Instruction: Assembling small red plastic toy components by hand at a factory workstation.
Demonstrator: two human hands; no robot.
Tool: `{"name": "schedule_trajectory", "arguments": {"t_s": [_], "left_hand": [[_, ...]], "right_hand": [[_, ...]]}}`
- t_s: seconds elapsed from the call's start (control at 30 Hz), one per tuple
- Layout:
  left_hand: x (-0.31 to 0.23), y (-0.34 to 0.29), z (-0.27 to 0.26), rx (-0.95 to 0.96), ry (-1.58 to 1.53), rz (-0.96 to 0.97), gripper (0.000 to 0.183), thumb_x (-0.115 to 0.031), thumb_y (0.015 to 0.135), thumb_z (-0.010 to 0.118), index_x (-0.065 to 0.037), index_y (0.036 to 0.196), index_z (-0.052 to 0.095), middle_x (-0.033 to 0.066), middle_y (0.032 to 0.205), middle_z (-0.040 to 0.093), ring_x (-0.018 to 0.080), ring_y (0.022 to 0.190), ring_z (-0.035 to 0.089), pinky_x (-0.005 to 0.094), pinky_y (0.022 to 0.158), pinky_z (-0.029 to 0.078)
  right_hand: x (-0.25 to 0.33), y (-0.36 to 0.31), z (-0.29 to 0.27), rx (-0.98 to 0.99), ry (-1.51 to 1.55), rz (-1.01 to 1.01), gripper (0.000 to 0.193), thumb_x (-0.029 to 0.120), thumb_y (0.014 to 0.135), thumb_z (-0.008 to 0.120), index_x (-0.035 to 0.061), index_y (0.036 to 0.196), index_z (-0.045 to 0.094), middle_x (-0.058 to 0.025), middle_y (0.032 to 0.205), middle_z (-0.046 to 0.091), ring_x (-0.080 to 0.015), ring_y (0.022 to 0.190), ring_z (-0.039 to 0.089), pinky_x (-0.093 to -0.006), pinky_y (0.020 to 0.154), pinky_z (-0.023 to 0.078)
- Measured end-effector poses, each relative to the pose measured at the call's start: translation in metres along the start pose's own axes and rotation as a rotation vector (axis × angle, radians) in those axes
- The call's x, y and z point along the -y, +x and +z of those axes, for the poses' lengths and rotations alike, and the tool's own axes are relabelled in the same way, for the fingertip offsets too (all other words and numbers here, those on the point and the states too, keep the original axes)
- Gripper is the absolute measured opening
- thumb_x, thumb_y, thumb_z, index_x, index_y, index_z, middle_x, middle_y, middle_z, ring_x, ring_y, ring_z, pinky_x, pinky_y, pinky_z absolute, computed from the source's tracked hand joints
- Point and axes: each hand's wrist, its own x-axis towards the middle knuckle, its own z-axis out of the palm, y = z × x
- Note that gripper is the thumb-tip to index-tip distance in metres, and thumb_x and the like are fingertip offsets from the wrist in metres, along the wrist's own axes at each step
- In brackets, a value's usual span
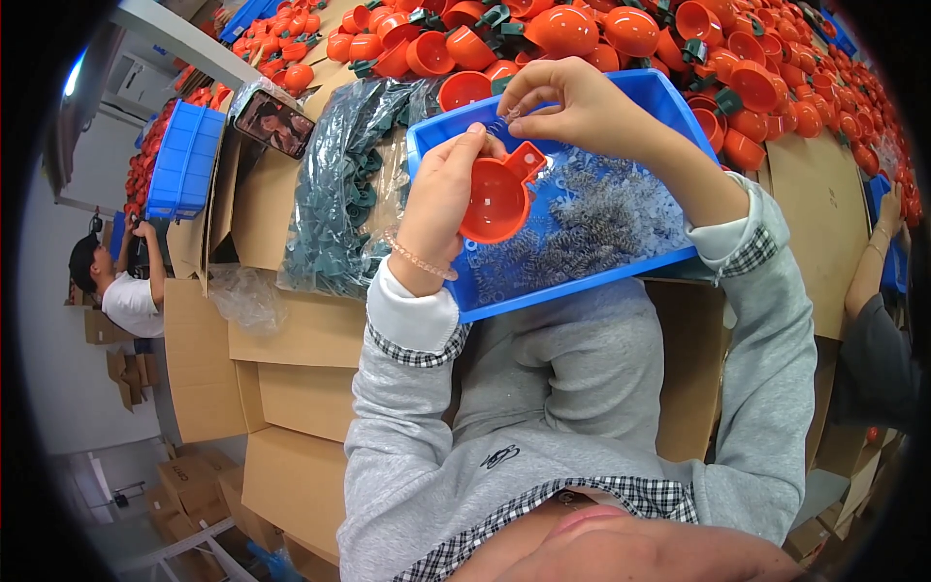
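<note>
An orange-red plastic cup-shaped part [497, 206] with a short tab is gripped in my left hand [433, 199], its bowl facing up. My right hand [592, 109] has thumb and forefinger pinched on a small metal coil spring [501, 124], beside the left thumb and close to the part. Whether the spring touches the part is hidden by the fingers. Both hands are over a blue plastic bin [572, 288], which rests by my lap and holds a heap of loose coil springs [596, 209].
Orange-red cups with dark green pieces [572, 34] are piled beyond the bin. Left of it lie a clear bag of green plastic parts [339, 194] and a phone [275, 122]. Another blue bin [184, 160] stands farther left. Co-workers [134, 291] are at both sides; cardboard boxes [291, 403] lie below.
</note>
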Motion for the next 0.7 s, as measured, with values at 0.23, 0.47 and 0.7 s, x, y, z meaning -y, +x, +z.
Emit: {"name": "schedule_trajectory", "arguments": {"t_s": [0.23,0.47,0.7], "left_hand": [[-0.001,0.001,0.001,-0.066,-0.029,-0.030,0.030,-0.029,0.095,0.043,-0.001,0.094,0.055,0.0162,0.093,0.064,0.0253,0.075,0.066,0.0317,0.063,0.055],[-0.002,-0.001,0.003,-0.064,-0.083,0.015,0.032,-0.019,0.093,0.045,0.004,0.113,0.056,0.0130,0.108,0.062,0.0184,0.096,0.062,0.0297,0.081,0.051],[-0.006,-0.005,0.003,-0.020,-0.071,0.034,0.030,-0.017,0.093,0.045,0.004,0.111,0.058,0.0118,0.107,0.062,0.0175,0.095,0.061,0.0291,0.081,0.050]], "right_hand": [[0.007,0.001,-0.009,-0.053,-0.061,-0.044,0.019,0.007,0.079,0.067,0.0019,0.096,0.060,-0.0013,0.087,0.061,-0.0082,0.084,0.059,-0.0237,0.078,0.049],[0.027,-0.006,-0.007,-0.060,-0.310,-0.155,0.016,0.008,0.077,0.067,0.0022,0.091,0.062,-0.0071,0.084,0.066,-0.0148,0.082,0.064,-0.0274,0.075,0.050],[0.022,-0.006,0.000,-0.053,-0.326,-0.183,0.017,0.007,0.076,0.068,-0.0003,0.089,0.062,-0.0089,0.079,0.066,-0.0159,0.078,0.064,-0.0278,0.071,0.050]]}}
